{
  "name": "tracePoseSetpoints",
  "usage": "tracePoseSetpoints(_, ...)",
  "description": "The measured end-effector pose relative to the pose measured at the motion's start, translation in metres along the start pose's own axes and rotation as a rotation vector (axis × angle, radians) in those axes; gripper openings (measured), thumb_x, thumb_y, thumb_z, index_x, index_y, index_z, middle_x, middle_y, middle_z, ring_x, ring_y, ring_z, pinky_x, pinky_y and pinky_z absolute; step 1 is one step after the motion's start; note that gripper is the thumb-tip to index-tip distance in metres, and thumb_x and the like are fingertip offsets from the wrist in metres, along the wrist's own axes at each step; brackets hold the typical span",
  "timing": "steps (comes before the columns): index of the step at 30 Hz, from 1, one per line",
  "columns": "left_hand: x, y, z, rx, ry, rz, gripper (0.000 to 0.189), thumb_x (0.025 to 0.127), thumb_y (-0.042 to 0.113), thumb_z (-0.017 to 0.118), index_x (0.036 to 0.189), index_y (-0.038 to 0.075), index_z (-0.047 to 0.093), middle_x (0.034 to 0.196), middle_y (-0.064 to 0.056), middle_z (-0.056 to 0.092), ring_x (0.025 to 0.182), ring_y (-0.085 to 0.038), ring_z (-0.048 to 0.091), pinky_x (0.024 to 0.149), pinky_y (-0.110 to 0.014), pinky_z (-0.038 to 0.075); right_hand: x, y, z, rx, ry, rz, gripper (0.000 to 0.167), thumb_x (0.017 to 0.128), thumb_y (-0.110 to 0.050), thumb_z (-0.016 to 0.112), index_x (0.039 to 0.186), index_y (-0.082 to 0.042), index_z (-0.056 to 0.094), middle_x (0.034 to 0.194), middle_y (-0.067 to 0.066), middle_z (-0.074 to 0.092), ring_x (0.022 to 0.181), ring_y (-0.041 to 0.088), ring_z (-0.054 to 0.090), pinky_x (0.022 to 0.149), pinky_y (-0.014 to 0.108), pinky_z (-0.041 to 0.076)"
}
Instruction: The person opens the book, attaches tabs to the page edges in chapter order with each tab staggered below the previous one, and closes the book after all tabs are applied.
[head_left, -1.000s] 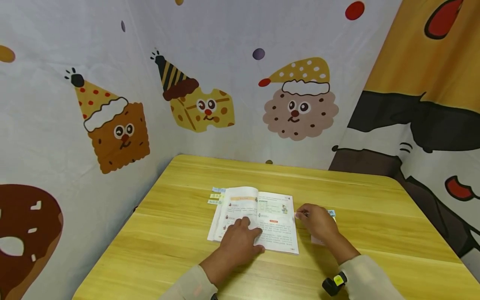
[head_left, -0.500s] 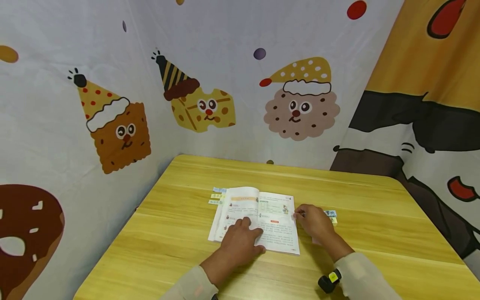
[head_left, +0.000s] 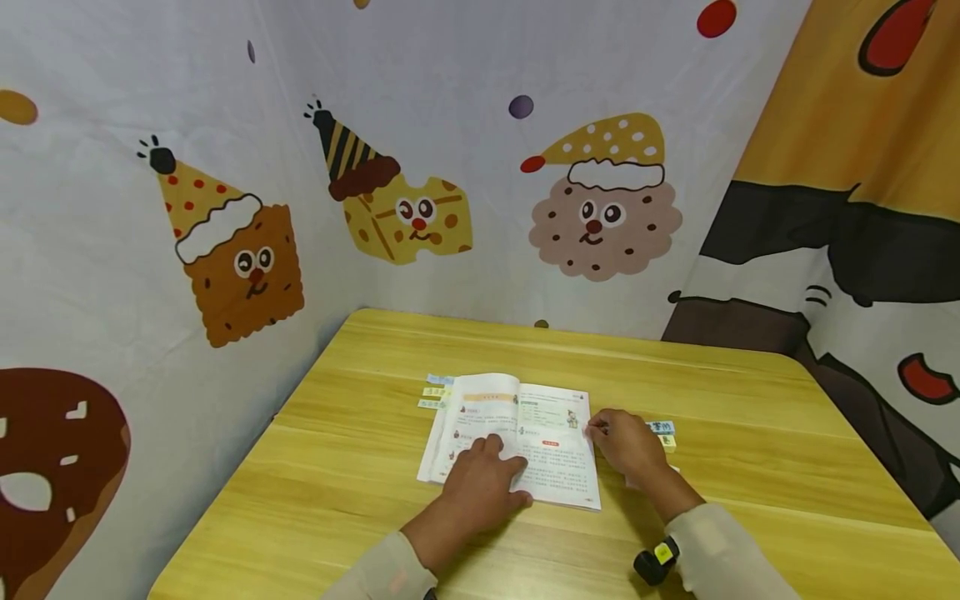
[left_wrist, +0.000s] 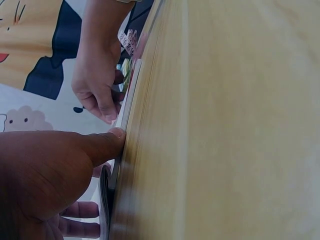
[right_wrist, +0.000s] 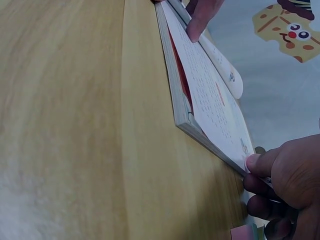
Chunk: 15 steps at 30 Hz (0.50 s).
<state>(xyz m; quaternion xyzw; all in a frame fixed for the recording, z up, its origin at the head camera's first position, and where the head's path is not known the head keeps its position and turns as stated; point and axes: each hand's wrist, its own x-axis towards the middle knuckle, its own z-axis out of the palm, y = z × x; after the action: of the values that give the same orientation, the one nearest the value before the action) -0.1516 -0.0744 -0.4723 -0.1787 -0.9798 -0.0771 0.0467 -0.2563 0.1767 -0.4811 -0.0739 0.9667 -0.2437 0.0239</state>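
Note:
An open book [head_left: 555, 467] with printed text and small pictures lies on the wooden table. My left hand [head_left: 483, 479] rests across its lower middle, fingers spread over the left page and the gutter, thumb near the bottom edge. At the right page's outer edge, my right hand [head_left: 630, 446] pinches the page. In the right wrist view the thumb of that right hand [right_wrist: 295, 175] lies on top of the page [right_wrist: 215, 95], with the other fingers curled below. This page stands slightly raised from those beneath. The right palm is hidden.
Blue, yellow and green tabs [head_left: 435, 392] stick out from the book's left side. Blue and yellow handwritten sticky notes [head_left: 663, 435] lie beyond my right hand, with a pink piece [right_wrist: 243, 232] close by. The table [head_left: 750, 433] meets a cartoon-printed curtain [head_left: 487, 292].
My right hand has shifted slightly left to the page's edge, uncovering more of the blue and yellow sticky notes. My left hand stays in place on the book.

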Motion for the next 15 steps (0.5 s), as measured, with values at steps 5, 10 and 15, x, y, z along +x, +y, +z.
tracePoseSetpoints(5, -0.0001, -0.0002, 0.0006, -0.004, -0.003, -0.005, 0.048, 0.086, 0.055, 0.077, 0.123, 0.026, 0.075, 0.108, -0.006, 0.057, 0.093, -0.021, 0.051, 0.075, -0.036, 0.046, 0.0002, -0.0013, 0.001, -0.001, 0.004, 0.009, 0.021, 0.098, -0.028, 0.071, 0.112, -0.012, 0.075, 0.098, 0.0, 0.072, 0.074, 0.017, 0.057, 0.06, 0.033, 0.043)
tracePoseSetpoints(10, 0.0004, -0.0004, 0.0011, -0.004, -0.004, -0.006, 0.048, 0.086, 0.056, 0.077, 0.123, 0.026, 0.075, 0.109, -0.007, 0.057, 0.094, -0.022, 0.051, 0.075, -0.037, 0.046, 0.0001, -0.0026, 0.0007, -0.004, 0.007, 0.017, 0.021, 0.098, -0.028, 0.071, 0.111, -0.012, 0.075, 0.091, -0.002, 0.07, 0.07, 0.017, 0.056, 0.057, 0.033, 0.043)
tracePoseSetpoints(15, 0.0006, -0.0008, 0.0016, -0.004, -0.004, -0.005, 0.048, 0.086, 0.056, 0.077, 0.123, 0.027, 0.074, 0.109, -0.007, 0.057, 0.094, -0.022, 0.052, 0.076, -0.037, 0.046, 0.0001, -0.0032, 0.0019, -0.01, 0.012, 0.017, 0.021, 0.098, -0.027, 0.071, 0.111, -0.011, 0.075, 0.088, -0.003, 0.069, 0.069, 0.017, 0.055, 0.055, 0.033, 0.042)
